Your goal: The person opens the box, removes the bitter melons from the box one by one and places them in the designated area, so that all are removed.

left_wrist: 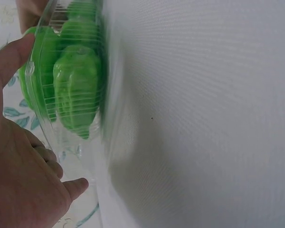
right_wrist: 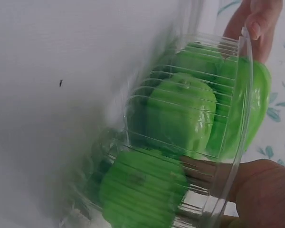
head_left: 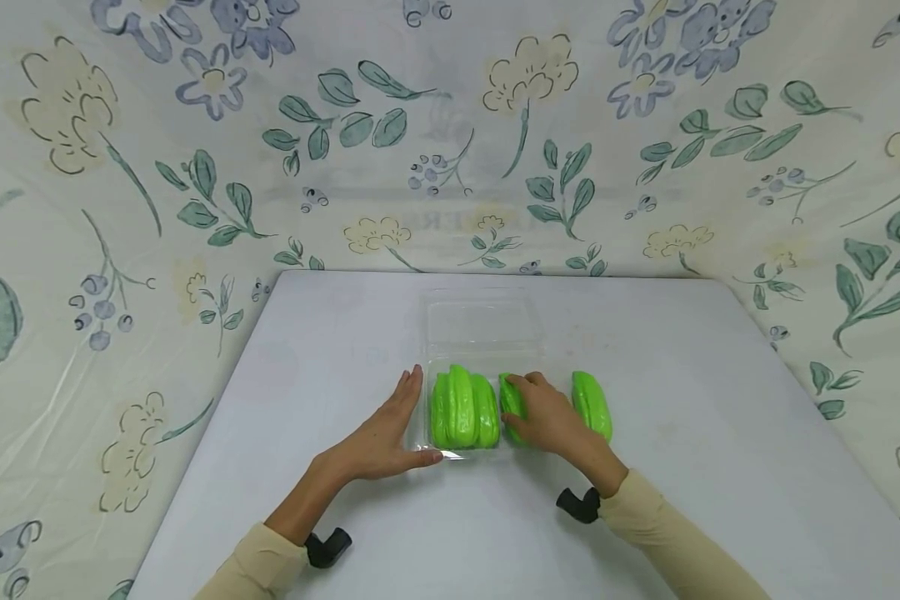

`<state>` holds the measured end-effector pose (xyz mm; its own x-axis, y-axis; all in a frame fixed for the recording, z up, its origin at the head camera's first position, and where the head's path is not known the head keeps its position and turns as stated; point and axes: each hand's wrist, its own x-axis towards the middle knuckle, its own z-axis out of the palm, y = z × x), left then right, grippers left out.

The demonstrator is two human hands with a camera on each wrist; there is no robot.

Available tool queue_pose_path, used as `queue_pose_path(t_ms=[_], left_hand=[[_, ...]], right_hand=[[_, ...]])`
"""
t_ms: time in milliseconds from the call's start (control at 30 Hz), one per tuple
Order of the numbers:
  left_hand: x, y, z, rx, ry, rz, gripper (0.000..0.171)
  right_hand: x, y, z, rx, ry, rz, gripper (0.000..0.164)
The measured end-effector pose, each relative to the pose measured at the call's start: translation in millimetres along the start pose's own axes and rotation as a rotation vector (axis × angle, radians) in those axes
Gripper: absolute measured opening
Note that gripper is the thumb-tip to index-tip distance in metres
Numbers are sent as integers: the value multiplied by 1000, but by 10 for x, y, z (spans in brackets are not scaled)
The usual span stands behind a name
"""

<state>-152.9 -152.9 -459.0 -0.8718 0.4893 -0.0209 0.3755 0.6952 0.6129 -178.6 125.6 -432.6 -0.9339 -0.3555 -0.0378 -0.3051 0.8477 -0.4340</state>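
A clear plastic clamshell box (head_left: 450,455) lies with its lid (head_left: 482,321) folded back flat. In its left part several glossy, ribbed green bell peppers (head_left: 461,408) sit close together, one resting higher than its neighbours. My right hand (head_left: 551,414) grips another green bell pepper (head_left: 509,400) in the box's right part; the right wrist view shows its fingers (right_wrist: 202,173) through the clear wall. My left hand (head_left: 378,433) is spread at the box's left side, holding no pepper. Its thumb (left_wrist: 19,53) touches the near rim in the left wrist view.
One more green bell pepper (head_left: 592,406) lies on the white table (head_left: 690,375), right of the box and close to my right forearm. Floral cloth (head_left: 450,192) hangs behind the table's far edge. Black wrist cameras (head_left: 328,548) jut inward from both sleeves.
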Motion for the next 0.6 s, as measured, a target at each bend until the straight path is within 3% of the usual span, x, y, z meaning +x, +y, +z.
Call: queue_pose_path(t_ms=[367, 600], left_hand=[[-1, 17, -12, -7, 2, 7, 120], [-3, 4, -7, -1, -1, 4, 120]], right_hand=[[35, 46, 31, 66, 23, -61, 62], [31, 44, 27, 85, 18, -57, 61]])
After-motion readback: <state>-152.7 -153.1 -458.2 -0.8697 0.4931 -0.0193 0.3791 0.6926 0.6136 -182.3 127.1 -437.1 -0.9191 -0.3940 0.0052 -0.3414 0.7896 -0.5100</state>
